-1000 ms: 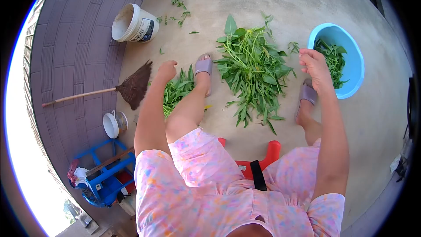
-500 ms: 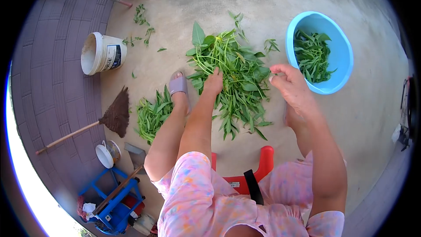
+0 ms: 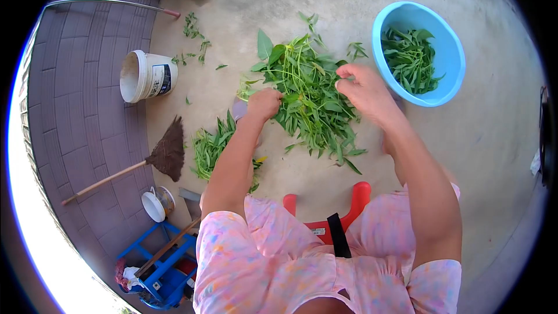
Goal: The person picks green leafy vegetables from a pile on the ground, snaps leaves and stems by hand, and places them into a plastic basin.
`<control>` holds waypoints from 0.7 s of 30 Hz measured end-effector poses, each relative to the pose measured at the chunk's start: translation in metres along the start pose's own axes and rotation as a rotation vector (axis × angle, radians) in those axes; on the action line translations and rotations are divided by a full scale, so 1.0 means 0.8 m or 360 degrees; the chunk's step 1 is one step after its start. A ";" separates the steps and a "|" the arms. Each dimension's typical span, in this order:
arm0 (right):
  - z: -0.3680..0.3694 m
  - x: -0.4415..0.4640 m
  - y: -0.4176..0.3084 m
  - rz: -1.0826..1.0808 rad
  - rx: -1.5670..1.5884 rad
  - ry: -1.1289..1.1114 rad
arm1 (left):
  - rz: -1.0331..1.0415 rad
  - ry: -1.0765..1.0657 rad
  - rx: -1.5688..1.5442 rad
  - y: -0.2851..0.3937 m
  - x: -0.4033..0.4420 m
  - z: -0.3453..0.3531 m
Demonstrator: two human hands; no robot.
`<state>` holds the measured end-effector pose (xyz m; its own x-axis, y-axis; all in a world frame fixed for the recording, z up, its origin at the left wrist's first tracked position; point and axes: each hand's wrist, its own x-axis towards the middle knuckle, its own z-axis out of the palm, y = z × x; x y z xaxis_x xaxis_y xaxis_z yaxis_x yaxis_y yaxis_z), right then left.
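A loose pile of water spinach [image 3: 317, 104], long pale stems and narrow green leaves, lies on the floor in front of me. At its left edge my left hand [image 3: 264, 104] is closed round some stems, with leaves poking out beside the fist. My right hand [image 3: 365, 92] hovers at the pile's right edge, thumb and fingers bent into a pinch; whatever is between them is too small to make out. A smaller heap of greens [image 3: 210, 146] lies by my left leg, partly hidden by my forearm. Cut leaves sit in the light blue basin [image 3: 452, 84] on the right.
A white bucket [image 3: 164, 75] lies on its side at the left. Below it are a brown broom [image 3: 168, 150], a small white pail [image 3: 153, 206] and a blue frame [image 3: 168, 282] with odds and ends. A red stool [image 3: 360, 197] is under me. Stray sprigs [image 3: 197, 35] dot the concrete.
My left hand has drawn back from the middle of the pile to its left edge, with stems in it. My right hand has shifted slightly left, and the view has moved a little.
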<state>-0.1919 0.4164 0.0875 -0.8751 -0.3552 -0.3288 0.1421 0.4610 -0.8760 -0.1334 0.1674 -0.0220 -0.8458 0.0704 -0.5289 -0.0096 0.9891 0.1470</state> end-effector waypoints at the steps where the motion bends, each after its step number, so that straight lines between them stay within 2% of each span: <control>1: -0.001 0.000 -0.001 -0.0016 0.0013 0.0014 | -0.0026 0.0233 -0.0014 0.002 -0.013 -0.015; 3: -0.004 0.001 -0.003 -0.0061 -0.0052 0.0040 | -0.0078 0.0370 0.0009 0.011 -0.040 -0.051; 5: -0.004 0.002 -0.001 -0.0051 -0.0011 0.0074 | -0.0181 0.0643 -0.0261 0.020 -0.071 -0.082; 9: -0.014 -0.001 -0.011 -0.0012 0.0184 0.0154 | -0.0265 0.0965 -0.0577 0.015 -0.102 -0.089; 11: -0.021 0.005 -0.007 0.0015 0.0332 0.0233 | -0.0433 0.0840 -0.1262 0.019 -0.111 -0.096; 12: -0.026 0.007 -0.006 0.0055 0.0481 0.0294 | -0.0412 0.0856 -0.1268 0.025 -0.113 -0.098; 13: -0.035 0.006 -0.014 0.0038 0.0470 0.0309 | -0.0437 0.0749 -0.1764 0.033 -0.114 -0.100; 14: -0.045 0.002 -0.023 0.0194 0.0709 0.0268 | -0.0452 0.0613 -0.2257 0.040 -0.113 -0.100; 15: -0.056 -0.002 -0.031 0.0350 0.0946 0.0224 | -0.0432 0.0622 -0.2267 0.043 -0.109 -0.099; 16: -0.065 -0.003 -0.033 0.0407 0.0978 0.0087 | -0.0429 0.0464 -0.2476 0.044 -0.103 -0.095; 17: -0.068 -0.003 -0.034 0.0398 0.0965 0.0095 | -0.0429 0.0294 -0.2682 0.046 -0.097 -0.090; 19: -0.069 -0.006 -0.035 0.0292 0.1293 -0.0412 | -0.0386 0.0226 -0.2683 0.052 -0.084 -0.084; 20: -0.067 -0.010 -0.036 0.0289 0.1281 -0.0411 | -0.0364 0.0084 -0.2684 0.056 -0.079 -0.083; 21: -0.064 -0.014 -0.037 0.0276 0.1337 -0.0566 | -0.0336 -0.0055 -0.2680 0.061 -0.072 -0.083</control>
<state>-0.2099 0.4486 0.1355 -0.6366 -0.6290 -0.4462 0.6678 -0.1601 -0.7269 -0.1203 0.2031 0.0714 -0.7446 -0.0098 -0.6674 -0.6460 -0.2413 0.7242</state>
